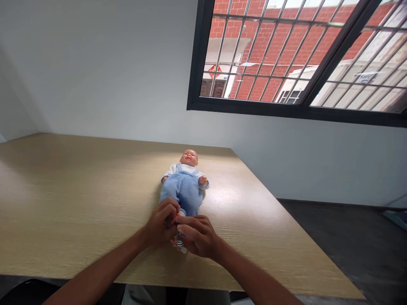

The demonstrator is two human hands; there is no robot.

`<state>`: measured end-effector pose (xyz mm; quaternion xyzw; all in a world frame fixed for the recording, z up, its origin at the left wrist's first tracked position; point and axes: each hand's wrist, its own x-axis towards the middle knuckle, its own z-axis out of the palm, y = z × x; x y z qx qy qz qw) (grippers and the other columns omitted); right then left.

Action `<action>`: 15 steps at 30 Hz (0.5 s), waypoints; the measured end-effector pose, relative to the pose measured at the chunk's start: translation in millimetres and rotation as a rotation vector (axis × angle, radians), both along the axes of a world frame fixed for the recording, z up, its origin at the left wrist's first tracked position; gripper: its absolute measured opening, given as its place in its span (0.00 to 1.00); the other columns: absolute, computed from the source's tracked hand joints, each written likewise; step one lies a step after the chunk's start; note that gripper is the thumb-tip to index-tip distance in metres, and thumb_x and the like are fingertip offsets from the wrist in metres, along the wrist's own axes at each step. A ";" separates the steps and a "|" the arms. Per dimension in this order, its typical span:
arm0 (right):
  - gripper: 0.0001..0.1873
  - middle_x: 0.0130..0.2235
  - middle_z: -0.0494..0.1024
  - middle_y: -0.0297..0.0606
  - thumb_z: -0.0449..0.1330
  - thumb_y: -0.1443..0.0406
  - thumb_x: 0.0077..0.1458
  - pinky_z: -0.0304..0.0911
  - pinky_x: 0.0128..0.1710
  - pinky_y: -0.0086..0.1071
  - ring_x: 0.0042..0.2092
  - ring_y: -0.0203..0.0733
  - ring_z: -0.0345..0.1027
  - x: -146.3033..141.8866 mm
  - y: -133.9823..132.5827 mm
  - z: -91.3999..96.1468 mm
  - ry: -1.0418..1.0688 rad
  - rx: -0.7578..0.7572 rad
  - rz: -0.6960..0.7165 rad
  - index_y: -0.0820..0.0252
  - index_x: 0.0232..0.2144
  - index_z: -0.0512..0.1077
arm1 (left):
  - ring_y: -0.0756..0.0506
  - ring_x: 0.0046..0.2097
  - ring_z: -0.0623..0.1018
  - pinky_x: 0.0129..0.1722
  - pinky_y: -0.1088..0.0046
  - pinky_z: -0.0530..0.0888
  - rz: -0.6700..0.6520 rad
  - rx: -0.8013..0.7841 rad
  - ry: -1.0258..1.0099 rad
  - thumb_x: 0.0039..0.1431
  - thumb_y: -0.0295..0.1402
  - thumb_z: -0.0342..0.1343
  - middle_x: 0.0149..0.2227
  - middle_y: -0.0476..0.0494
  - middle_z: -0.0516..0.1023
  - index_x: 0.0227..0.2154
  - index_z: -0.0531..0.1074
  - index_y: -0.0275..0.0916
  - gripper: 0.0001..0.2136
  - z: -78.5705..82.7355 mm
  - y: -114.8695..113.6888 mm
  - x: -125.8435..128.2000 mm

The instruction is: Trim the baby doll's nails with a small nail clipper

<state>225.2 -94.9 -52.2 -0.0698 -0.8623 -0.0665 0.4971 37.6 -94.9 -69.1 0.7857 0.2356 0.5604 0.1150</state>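
Note:
A baby doll (190,159) lies on its back on the table, its head pointing away from me. It wears light blue fleece overalls (181,186) over a white top. At the doll's feet, my left hand (161,223) is closed, its fingers curled round the end of a leg. My right hand (200,235) is closed in a pinch right beside it, fingertips meeting the left ones. From under the right fingers pokes a small dark-and-white striped piece, like a sock (180,242). The fingers hide most of the doll's feet.
The wood-grain table (79,199) has its right edge sloping towards me and its near edge by my lap. Behind it stands a pale wall (111,76) with a barred, dark-framed window (248,103). Dark floor (327,237) shows at the right.

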 end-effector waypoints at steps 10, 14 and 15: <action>0.10 0.43 0.81 0.45 0.51 0.63 0.67 0.69 0.38 0.29 0.43 0.37 0.78 -1.1 0.1 -1.8 0.016 -0.021 0.005 0.61 0.47 0.67 | 0.46 0.38 0.73 0.36 0.70 0.71 0.006 0.001 0.005 0.54 0.23 0.56 0.35 0.44 0.70 0.28 0.58 0.39 0.11 0.7 0.1 -0.4; 0.13 0.43 0.81 0.46 0.51 0.63 0.66 0.69 0.39 0.30 0.42 0.38 0.78 -1.1 0.3 -2.2 0.027 -0.025 -0.007 0.62 0.50 0.66 | 0.46 0.38 0.73 0.36 0.70 0.71 0.005 -0.001 0.015 0.52 0.21 0.56 0.35 0.45 0.69 0.28 0.58 0.39 0.11 1.3 -0.7 -0.9; 0.13 0.42 0.81 0.46 0.50 0.63 0.66 0.69 0.38 0.30 0.42 0.39 0.78 -1.0 0.1 -1.6 0.029 -0.023 -0.010 0.63 0.50 0.65 | 0.46 0.38 0.73 0.36 0.70 0.71 0.005 0.004 0.015 0.52 0.21 0.56 0.35 0.45 0.69 0.28 0.57 0.39 0.11 1.6 -0.8 -0.9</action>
